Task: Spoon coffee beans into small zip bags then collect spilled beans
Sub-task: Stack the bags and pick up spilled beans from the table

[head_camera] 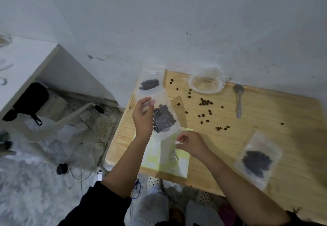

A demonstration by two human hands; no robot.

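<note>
Centre frame, the left hand [143, 117] pinches the upper end of a bag [163, 119] of beans, the right hand [192, 143] grips its lower end, holding it above the table [265, 146]. Spilled beans [205, 108] lie scattered right of it, near the spoon [239, 100] and empty bowl [207, 82].

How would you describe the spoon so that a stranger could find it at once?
Start at the wooden table against the white wall, then find the clear plastic bowl at its far edge. The metal spoon lies just right of that bowl, its bowl end toward the wall. It is the only grey metal thing there, lying apart from the scattered coffee beans.
</note>
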